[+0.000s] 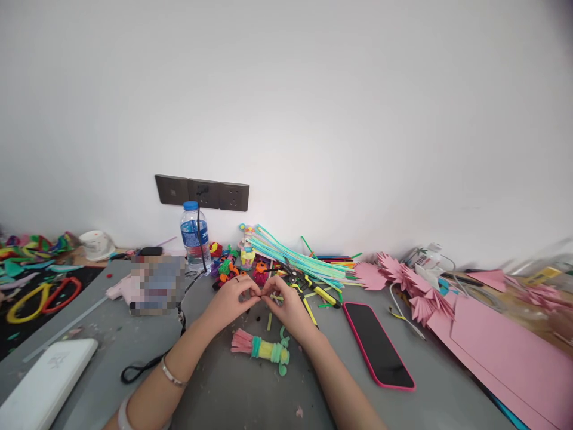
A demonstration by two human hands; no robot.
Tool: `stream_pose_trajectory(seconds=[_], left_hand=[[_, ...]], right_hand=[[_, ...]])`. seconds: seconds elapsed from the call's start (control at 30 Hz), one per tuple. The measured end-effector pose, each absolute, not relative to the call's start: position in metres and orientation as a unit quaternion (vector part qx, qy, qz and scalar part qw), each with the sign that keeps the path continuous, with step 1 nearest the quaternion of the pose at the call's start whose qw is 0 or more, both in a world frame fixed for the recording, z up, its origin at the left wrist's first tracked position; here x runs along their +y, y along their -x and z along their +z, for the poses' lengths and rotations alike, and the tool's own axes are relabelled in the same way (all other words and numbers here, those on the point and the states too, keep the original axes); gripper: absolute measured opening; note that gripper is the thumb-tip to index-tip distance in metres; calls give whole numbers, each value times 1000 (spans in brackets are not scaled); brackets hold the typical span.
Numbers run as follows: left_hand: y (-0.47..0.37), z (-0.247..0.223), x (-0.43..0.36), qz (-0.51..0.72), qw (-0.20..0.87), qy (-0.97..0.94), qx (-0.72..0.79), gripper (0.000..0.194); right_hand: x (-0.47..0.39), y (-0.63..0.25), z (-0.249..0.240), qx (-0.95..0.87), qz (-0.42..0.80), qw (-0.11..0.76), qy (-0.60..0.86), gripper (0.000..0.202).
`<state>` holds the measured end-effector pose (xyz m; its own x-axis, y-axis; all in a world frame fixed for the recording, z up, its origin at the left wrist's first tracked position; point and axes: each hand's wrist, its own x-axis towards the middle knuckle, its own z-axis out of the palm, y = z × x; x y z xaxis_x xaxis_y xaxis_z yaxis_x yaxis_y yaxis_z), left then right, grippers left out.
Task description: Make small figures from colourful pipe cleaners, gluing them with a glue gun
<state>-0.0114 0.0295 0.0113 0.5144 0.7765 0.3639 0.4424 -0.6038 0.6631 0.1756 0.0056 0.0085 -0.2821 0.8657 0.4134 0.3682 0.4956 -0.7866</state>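
Observation:
My left hand (pixel 236 298) and my right hand (pixel 285 303) meet above the grey table, fingertips pinched together. Whatever lies between the fingers is too small to make out. Just below them a pipe-cleaner figure (pixel 264 349) lies on its side, with pink strands at the left end, a yellow middle and green loops at the right. Beyond my right hand are pliers (pixel 320 289) with yellow-and-black handles. Behind these spreads a bundle of pale green and blue pipe cleaners (pixel 299 260). A small standing pipe-cleaner figure (pixel 247 251) is behind my hands.
Left are a water bottle (pixel 193 236), a white power bank (pixel 51 382), a white cup (pixel 96 245) and scissors (pixel 62 295) with red and yellow handles. A phone (pixel 378 346) lies right of my right forearm. Further right are pink paper sheets (pixel 514 358) and folded pink paper (pixel 425 292).

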Motion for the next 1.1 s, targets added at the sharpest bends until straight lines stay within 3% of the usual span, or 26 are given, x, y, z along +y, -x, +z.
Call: stream_pose_trajectory(seconds=[0.43, 1.1], left_hand=[[8, 16, 30, 365, 233, -818, 378, 12], [11, 14, 30, 380, 221, -806, 397, 18]], right_hand=[[5, -174, 11, -748, 247, 447, 424, 10], [4, -172, 7, -694, 341, 466, 429, 15]])
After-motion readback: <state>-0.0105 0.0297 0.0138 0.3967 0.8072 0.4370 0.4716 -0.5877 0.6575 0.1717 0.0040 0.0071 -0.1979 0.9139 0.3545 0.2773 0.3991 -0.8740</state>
